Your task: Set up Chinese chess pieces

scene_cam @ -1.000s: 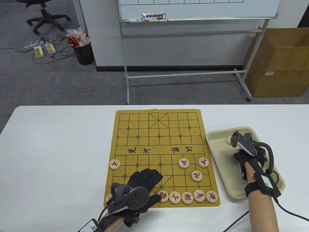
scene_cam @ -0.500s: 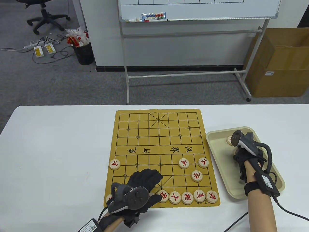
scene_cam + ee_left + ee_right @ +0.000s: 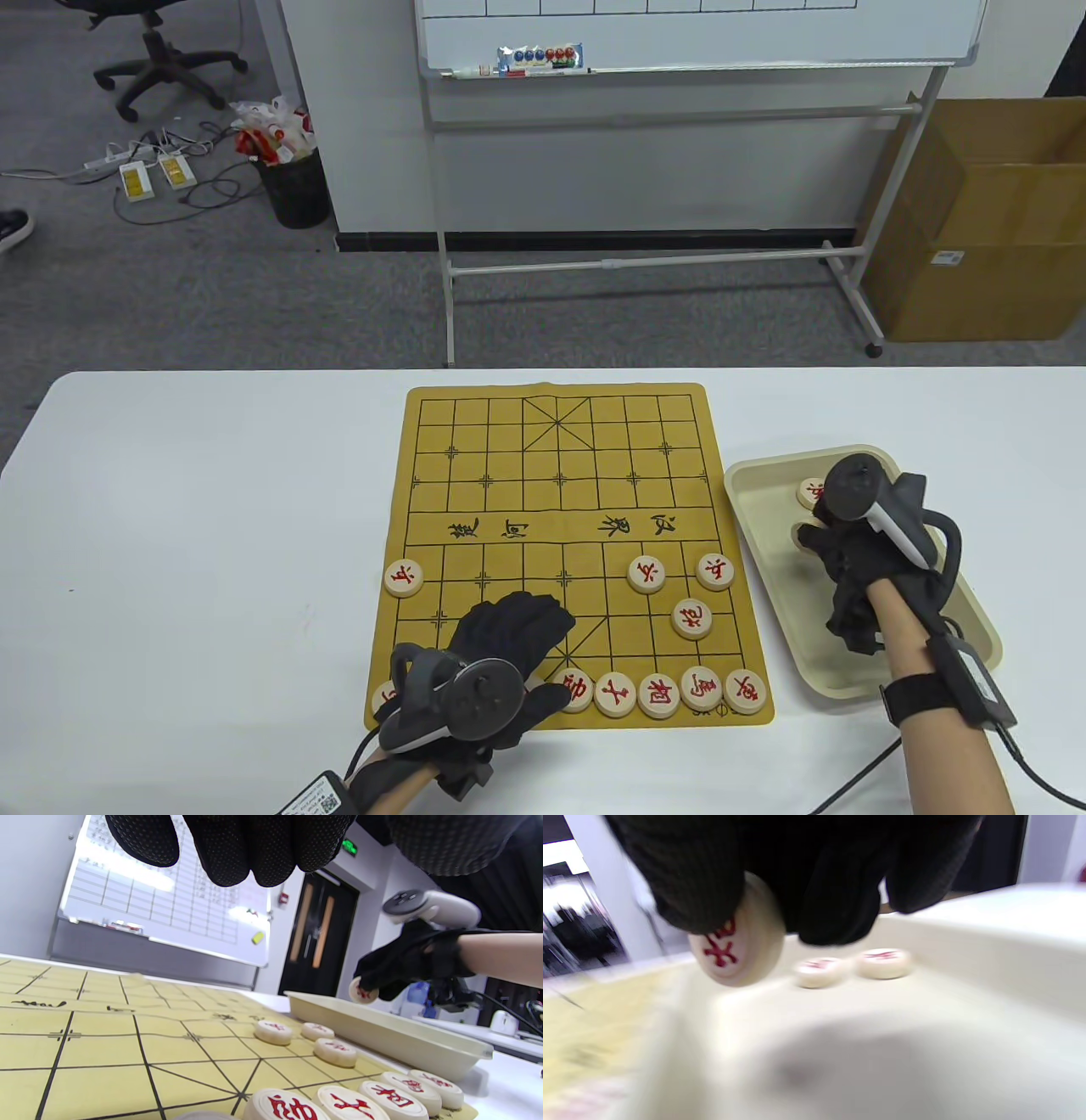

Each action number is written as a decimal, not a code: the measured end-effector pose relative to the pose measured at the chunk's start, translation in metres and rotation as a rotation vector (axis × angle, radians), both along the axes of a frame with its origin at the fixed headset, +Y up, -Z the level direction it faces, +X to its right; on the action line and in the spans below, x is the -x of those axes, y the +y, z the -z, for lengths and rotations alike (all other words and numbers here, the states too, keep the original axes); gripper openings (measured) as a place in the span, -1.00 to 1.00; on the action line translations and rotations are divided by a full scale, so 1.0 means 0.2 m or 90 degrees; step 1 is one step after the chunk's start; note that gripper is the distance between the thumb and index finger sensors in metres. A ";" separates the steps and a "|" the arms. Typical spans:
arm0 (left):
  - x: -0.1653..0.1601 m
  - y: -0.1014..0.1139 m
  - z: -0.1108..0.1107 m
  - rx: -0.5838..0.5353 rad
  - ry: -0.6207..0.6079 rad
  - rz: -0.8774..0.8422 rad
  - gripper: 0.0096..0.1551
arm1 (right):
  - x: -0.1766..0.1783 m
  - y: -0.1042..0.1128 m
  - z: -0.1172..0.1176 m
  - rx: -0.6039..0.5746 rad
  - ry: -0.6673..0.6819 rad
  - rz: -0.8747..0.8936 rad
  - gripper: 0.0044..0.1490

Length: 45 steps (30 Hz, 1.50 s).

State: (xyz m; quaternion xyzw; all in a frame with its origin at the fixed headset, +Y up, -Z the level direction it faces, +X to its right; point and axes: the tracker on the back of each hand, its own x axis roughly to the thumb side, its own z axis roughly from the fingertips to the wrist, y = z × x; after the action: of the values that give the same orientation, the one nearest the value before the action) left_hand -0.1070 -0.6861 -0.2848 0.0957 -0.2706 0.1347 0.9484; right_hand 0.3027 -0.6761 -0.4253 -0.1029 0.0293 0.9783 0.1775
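1. Your right hand [image 3: 857,560] is over the beige tray [image 3: 764,577] at 3 o'clock of the board [image 3: 560,509]. Its fingers [image 3: 704,899] pinch one red-marked piece [image 3: 736,950] by the rim, lifted off the tray floor. The edge grip probably keeps the face readable.

2. Two pieces lie flat in the tray beyond the held one, side by side: the left one [image 3: 818,971] and the right one [image 3: 882,962]. The supply sits beside the board, likely so each carry is short.

3. Your left hand [image 3: 501,654] lies on the board's near edge at about 7 o'clock, fingers [image 3: 237,844] curled and grasping nothing that shows. It looks to be pinning the soft board so it does not slide on the desk [image 3: 212,526].

4. The near rank carries five pieces [image 3: 657,694] in a row from the centre toward 5 o'clock. One more piece [image 3: 386,698] peeks out at the 7 o'clock corner, half under your left hand.

5. Further up are a cannon [image 3: 691,618] and two soldiers [image 3: 680,573] on the right half, plus one soldier [image 3: 404,577] at the 9 o'clock edge.

6. The left half looks unfinished. The held piece's character reads like a soldier, though blur leaves that unsure. If so, it belongs on the soldier row, an open point toward 9 o'clock from the tray.

7. Watch the carry: clear the tray rim, and set it down without nudging neighbours.
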 end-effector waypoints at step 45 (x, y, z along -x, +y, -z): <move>0.27 -0.06 0.32 -0.045 0.256 0.242 -0.08 | 0.89 -0.04 -0.91 -0.214 0.422 0.135 -0.15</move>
State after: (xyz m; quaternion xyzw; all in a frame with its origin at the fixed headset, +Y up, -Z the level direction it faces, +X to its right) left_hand -0.1618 -0.6972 -0.3485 0.1012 -0.0943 -0.0773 0.9874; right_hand 0.1237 -0.6841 -0.2439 0.2529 -0.0651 0.9259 0.2731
